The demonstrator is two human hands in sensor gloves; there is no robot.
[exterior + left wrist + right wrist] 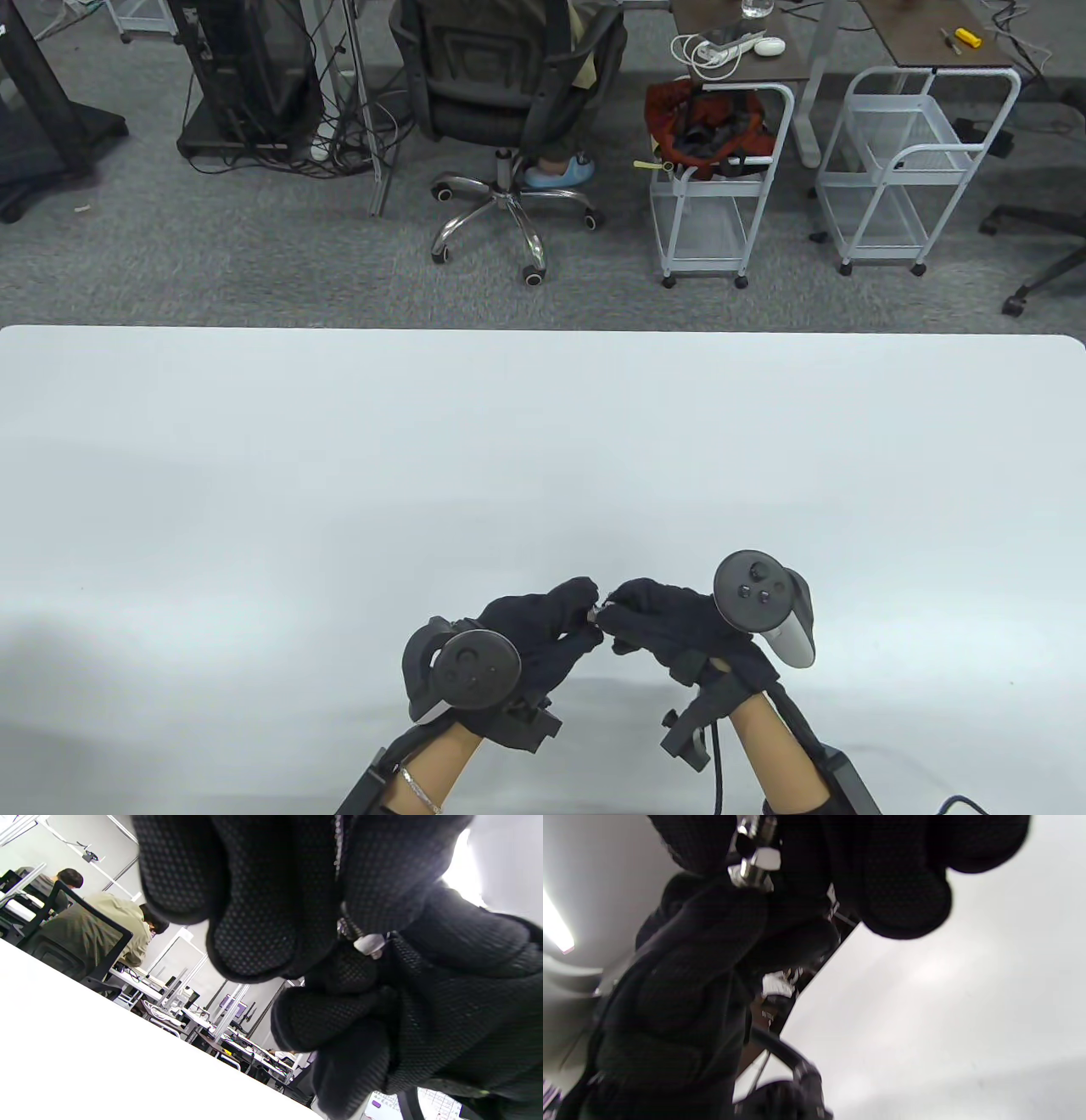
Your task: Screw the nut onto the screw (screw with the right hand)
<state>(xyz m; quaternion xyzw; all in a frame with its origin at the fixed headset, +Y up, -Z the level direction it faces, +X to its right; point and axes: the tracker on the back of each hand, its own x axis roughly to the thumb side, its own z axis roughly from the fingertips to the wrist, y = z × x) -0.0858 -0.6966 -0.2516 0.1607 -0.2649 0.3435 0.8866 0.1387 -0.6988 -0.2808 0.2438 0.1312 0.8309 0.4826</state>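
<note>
- Nut + screw: small, rigid metal, prob. very light; smooth, shiny surfaces likely slippery against knit glove fabric, so easy to fumble or drop.
- Best hold, in my judgement: pinch nut by its flats w/ fingertips of right hand; left hand should clamp screw by head/shank end and keep the threaded end clear.
- Cross-threading is the main risk; the axis needs to stay straight and turns light at first.
- Looks: nut is pale silvery, faceted, w/ bright glare in left wrist view; screw is chrome-like, a short bit of shank showing at upper left of right wrist view. Threads too blurred to judge.
- Where: both parts sit between the two hands' fingertips, lower centre of table view, held above the white counter, not resting on it.
- Hands: both curled tight, fingertips meeting. Left pinches one piece, right pinches the other; which hand has which part I can't tell for sure, the gloves hide most of it.
- How far the nut is on: can't tell.
</note>
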